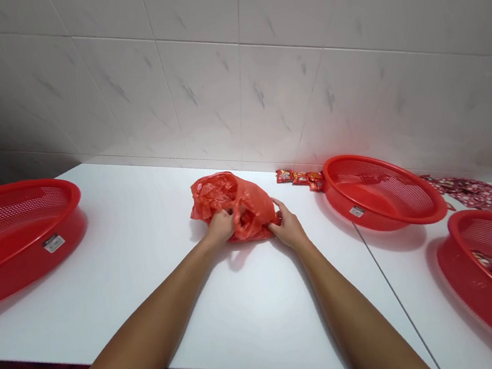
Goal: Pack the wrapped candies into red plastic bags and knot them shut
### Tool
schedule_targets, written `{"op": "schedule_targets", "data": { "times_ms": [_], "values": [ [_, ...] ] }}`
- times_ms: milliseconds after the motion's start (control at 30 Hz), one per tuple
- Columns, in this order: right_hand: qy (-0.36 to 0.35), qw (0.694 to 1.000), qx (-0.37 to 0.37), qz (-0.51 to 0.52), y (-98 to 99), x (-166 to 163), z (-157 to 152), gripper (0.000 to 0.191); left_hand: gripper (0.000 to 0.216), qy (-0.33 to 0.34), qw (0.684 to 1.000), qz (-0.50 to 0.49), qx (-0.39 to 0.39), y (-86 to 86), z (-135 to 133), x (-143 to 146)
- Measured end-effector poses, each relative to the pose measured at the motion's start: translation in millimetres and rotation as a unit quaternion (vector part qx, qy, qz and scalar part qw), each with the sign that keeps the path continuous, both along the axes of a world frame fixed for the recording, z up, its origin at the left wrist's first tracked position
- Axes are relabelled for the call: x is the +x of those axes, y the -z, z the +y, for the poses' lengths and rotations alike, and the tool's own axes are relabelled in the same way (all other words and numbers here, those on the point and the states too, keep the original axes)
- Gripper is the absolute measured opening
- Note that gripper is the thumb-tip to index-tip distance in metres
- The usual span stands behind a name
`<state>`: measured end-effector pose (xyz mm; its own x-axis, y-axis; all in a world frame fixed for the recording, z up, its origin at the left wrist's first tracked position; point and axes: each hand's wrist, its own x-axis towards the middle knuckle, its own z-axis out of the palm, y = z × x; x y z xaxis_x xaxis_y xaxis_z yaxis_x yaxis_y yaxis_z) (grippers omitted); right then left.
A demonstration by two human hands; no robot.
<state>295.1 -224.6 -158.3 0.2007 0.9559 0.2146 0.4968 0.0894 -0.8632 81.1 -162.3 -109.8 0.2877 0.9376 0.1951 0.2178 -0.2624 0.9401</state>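
Observation:
A crumpled red plastic bag (pixel 253 205) rests on the white table in front of me, partly filled out by something I cannot make out. My left hand (pixel 221 226) is closed on the bag near its middle, by a loop of gathered plastic. At the bag's right end, my right hand (pixel 289 227) grips its side between thumb and fingers. A small dark red edge shows by the right fingers, too small to name. Behind and to the right, several small red snack packets (pixel 300 178) lie in a row by the wall.
A large red basket (pixel 32 263) stands at the left. To the right are a second red basket (pixel 382 225) and a third (pixel 483 279) holding packets. Patterned red-and-white packets (pixel 480 191) are spread by the tiled wall (pixel 214 91). A seam runs across the table (pixel 255 317).

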Motion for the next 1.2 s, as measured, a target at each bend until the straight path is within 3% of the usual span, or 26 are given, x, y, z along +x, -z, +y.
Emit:
{"op": "schedule_targets", "data": {
  "times_ms": [100, 200, 300, 367, 433, 533, 600, 633, 700, 800, 833, 900, 967, 1033, 1100, 1200],
  "values": [
    [0.034, 0.999, -0.011, -0.026, -0.4, 2, 4, 0.026, 0.054, -0.029, 0.996, -0.083, 0.008, -15.4, 10, -8],
    [0.059, 0.998, -0.022, -0.024, 0.1, 4, 9, 0.015, 0.049, -0.060, 0.977, -0.197, 0.057, -42.1, 18, -19],
    [0.080, 0.996, -0.036, -0.004, 1.1, 6, 13, 0.014, 0.038, -0.088, 0.940, -0.310, 0.114, -85.5, 20, -32],
    [0.081, 0.995, -0.044, 0.024, 1.2, 6, 16, 0.020, 0.028, -0.078, 0.907, -0.374, 0.176, -121.6, 16, -41],
    [0.062, 0.995, -0.039, 0.062, 1.0, 2, 17, 0.040, 0.026, -0.037, 0.865, -0.417, 0.278, -155.2, 8, -50],
    [-0.078, 0.981, 0.017, 0.176, 2.2, -8, 17, 0.090, 0.031, -0.013, 0.810, -0.432, 0.397, -179.6, -12, -56],
    [-0.167, 0.957, 0.048, 0.231, 5.4, -14, 17, 0.113, 0.023, -0.034, 0.809, -0.429, 0.400, -168.9, -29, -54],
    [-0.173, 0.954, 0.054, 0.237, 7.6, -15, 18, 0.115, 0.019, -0.044, 0.822, -0.423, 0.378, -155.5, -37, -52],
    [-0.102, 0.966, 0.050, 0.234, 12.0, -13, 20, 0.100, 0.018, -0.037, 0.879, -0.376, 0.291, -118.3, -52, -46],
    [0.012, 0.963, 0.041, 0.266, 14.3, 0, 22, 0.063, 0.034, 0.092, 0.970, -0.162, 0.155, -59.6, -71, -33],
    [0.019, 0.959, 0.037, 0.281, 13.3, 5, 22, 0.057, 0.036, 0.150, 0.977, -0.078, 0.127, -44.8, -77, -29],
    [0.000, 0.954, 0.029, 0.300, 9.5, 13, 19, 0.057, 0.036, 0.259, 0.956, 0.077, 0.113, -26.2, -88, -20],
    [-0.045, 0.950, 0.024, 0.307, 5.0, 18, 13, 0.062, 0.031, 0.337, 0.914, 0.184, 0.130, -21.0, -97, -14],
    [-0.104, 0.954, 0.019, 0.281, 2.2, 18, 9, 0.063, 0.026, 0.369, 0.891, 0.218, 0.153, -24.2, -101, -11],
    [-0.152, 0.962, 0.005, 0.225, 2.4, 16, 6, 0.064, 0.032, 0.318, 0.913, 0.184, 0.177, -30.1, -94, -10],
    [-0.155, 0.973, -0.012, 0.173, 7.1, 13, 8, 0.046, 0.045, 0.142, 0.958, 0.160, 0.190, -36.3, -56, -9]
  ]
}}
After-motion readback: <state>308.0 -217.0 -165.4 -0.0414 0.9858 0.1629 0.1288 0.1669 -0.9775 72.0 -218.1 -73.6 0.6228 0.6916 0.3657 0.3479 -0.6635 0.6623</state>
